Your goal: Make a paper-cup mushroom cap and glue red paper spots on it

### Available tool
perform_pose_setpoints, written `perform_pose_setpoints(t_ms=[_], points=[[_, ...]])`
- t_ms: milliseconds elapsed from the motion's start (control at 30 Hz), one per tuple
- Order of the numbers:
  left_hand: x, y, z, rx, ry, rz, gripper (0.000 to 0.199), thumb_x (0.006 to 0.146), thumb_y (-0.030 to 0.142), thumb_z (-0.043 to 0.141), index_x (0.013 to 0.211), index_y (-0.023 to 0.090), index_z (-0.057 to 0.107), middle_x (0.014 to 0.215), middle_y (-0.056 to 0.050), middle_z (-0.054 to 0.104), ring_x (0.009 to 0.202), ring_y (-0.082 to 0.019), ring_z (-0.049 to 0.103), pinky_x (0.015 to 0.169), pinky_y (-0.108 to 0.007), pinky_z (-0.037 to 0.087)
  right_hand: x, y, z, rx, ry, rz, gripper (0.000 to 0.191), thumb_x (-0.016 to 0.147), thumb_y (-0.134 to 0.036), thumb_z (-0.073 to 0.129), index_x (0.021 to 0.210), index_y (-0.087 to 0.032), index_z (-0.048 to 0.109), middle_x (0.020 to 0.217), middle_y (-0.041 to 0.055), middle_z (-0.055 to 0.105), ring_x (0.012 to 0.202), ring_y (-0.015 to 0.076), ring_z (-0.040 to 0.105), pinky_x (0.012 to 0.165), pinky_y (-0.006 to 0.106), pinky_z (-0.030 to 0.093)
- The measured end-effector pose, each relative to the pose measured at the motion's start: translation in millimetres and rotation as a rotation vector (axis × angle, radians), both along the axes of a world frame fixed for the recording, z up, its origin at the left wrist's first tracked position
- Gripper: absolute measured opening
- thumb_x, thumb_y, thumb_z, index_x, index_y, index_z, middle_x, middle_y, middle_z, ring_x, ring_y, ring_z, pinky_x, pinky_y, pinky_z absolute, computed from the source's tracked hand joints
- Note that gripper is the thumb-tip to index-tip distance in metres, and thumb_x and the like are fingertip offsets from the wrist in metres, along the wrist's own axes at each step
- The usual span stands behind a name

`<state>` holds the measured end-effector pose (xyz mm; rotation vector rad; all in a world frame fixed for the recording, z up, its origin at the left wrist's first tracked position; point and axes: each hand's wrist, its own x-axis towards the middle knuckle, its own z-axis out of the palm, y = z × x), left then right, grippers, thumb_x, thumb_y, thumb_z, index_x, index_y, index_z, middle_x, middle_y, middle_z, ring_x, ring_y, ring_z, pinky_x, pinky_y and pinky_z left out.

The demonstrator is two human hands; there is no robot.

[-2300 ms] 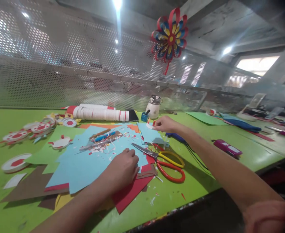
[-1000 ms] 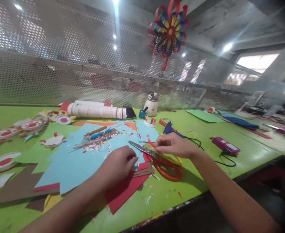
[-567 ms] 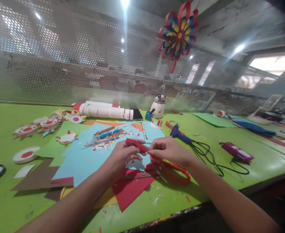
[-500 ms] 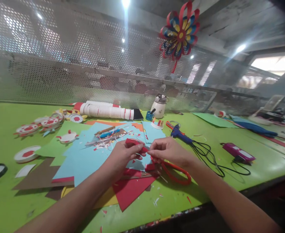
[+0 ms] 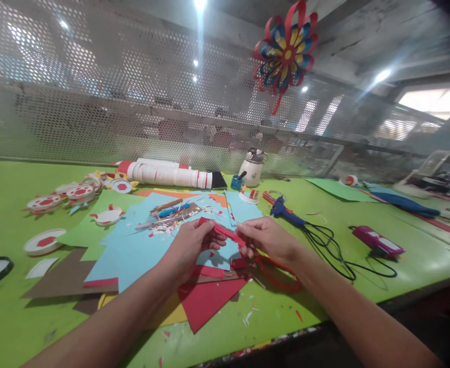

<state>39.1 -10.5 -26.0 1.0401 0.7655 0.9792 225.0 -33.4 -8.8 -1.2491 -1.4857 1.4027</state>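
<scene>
Both hands meet over the stack of coloured paper sheets (image 5: 144, 250) on the green table (image 5: 362, 255), and a narrow red paper strip (image 5: 225, 232) runs between them. The left hand (image 5: 192, 245) pinches the strip's left end between thumb and fingertips, fingers curled closed around it; the right hand (image 5: 266, 237) pinches the other end, fingers likewise closed on the paper. The strip is held just above the light blue top sheet of the stack, sloping slightly down toward the right hand. Red-handled scissors (image 5: 278, 271) lie at the stack's right edge, partly under the right wrist, touched by neither hand. Beyond the stack's far right corner rests a blue glue gun (image 5: 286, 212), its black cord trailing away from the stack toward a pink device (image 5: 378, 240). Behind the stack lies a row of stacked white cups (image 5: 167, 176), and to the stack's left sit round red-and-white paper discs (image 5: 44, 243).
</scene>
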Motion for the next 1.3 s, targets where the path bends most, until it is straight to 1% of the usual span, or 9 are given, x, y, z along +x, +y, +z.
perform_pose_setpoints(t_ms=[133,267,467,700,967,1067,1200,1233,1300], points=[[1.1,-0.1,-1.9,0.022,0.025,0.014,0.024,0.079,0.03,0.059,0.063,0.012,0.062,0.058,-0.005,0.066,0.055,-0.013,0.058,0.058,-0.025,0.046,-4.4,-0.8,-2.1,-0.012,-0.009,-0.023,0.046,0.078,-0.059,0.059,0.076,-0.013,0.061,0.051,0.001,0.062,0.04,0.0084,0.051,0.041,0.021,0.034],[1.3,0.5,-2.7,0.036,0.018,0.017,0.022,0.075,0.03,0.061,0.061,0.013,0.062,0.059,-0.005,0.065,0.055,-0.013,0.057,0.058,-0.026,0.046,-8.2,-2.5,-3.3,0.005,-0.085,0.003,0.034,0.07,-0.046,0.072,0.07,-0.015,0.06,0.051,-0.0023,0.06,0.041,0.0067,0.048,0.043,0.02,0.035],[0.1,3.2,-4.5,0.041,0.003,0.063,0.012,0.072,0.025,0.066,0.072,0.014,0.062,0.066,-0.003,0.066,0.064,-0.015,0.061,0.059,-0.026,0.046,-7.6,2.0,-10.6,0.113,-0.099,-0.057,0.026,0.066,-0.036,0.075,0.074,-0.015,0.063,0.057,-0.0038,0.059,0.049,0.0074,0.049,0.05,0.022,0.037],[1.0,1.5,-7.2,0.124,0.064,-0.045,0.022,0.077,0.034,0.064,0.071,0.013,0.064,0.071,-0.005,0.066,0.065,-0.013,0.059,0.057,-0.024,0.046,-8.9,-2.9,-9.7,0.123,-0.067,-0.061,0.026,0.067,-0.036,0.075,0.074,-0.014,0.063,0.057,-0.0029,0.059,0.051,0.0083,0.049,0.051,0.023,0.038],[-4.1,8.8,-5.8,0.12,0.097,0.085,0.023,0.076,0.034,0.065,0.066,0.015,0.058,0.067,-0.003,0.063,0.063,-0.012,0.058,0.057,-0.023,0.045,-8.0,-7.9,-8.7,0.063,-0.133,0.013,0.029,0.069,-0.041,0.073,0.071,-0.014,0.063,0.055,-0.0017,0.057,0.048,0.0091,0.049,0.046,0.023,0.036],[-6.4,11.4,-5.2,0.108,0.091,0.125,0.021,0.075,0.032,0.065,0.064,0.016,0.056,0.066,-0.002,0.062,0.065,-0.012,0.059,0.059,-0.023,0.046,-4.7,-5.5,-12.0,0.11,-0.247,-0.002,0.029,0.073,-0.043,0.068,0.067,-0.015,0.062,0.051,-0.0019,0.056,0.046,0.01,0.049,0.046,0.023,0.036],[-4.7,9.5,-6.5,0.057,0.07,0.086,0.02,0.077,0.029,0.063,0.065,0.017,0.053,0.064,-0.001,0.062,0.06,-0.012,0.058,0.058,-0.024,0.047,-0.7,-2.4,-12.2,0.279,-0.369,-0.13,0.038,0.08,-0.043,0.059,0.052,-0.017,0.053,0.054,-0.0004,0.053,0.05,0.0112,0.049,0.052,0.025,0.04],[-3.7,8.7,-7.1,0.048,0.067,0.067,0.019,0.078,0.028,0.062,0.066,0.016,0.053,0.064,-0.002,0.063,0.058,-0.011,0.058,0.057,-0.024,0.047,0.2,-1.8,-11.5,0.34,-0.391,-0.158,0.035,0.08,-0.04,0.059,0.054,-0.017,0.055,0.061,0.0012,0.056,0.055,0.0122,0.051,0.056,0.026,0.042],[-1.5,7.6,-8.2,0.041,0.056,0.025,0.018,0.079,0.028,0.06,0.068,0.016,0.053,0.063,-0.003,0.064,0.055,-0.011,0.058,0.056,-0.024,0.047,1.0,-1.3,-10.0,0.426,-0.396,-0.196,0.018,0.077,-0.034,0.062,0.074,-0.016,0.066,0.083,0.0051,0.061,0.072,0.0152,0.057,0.067,0.027,0.045]])
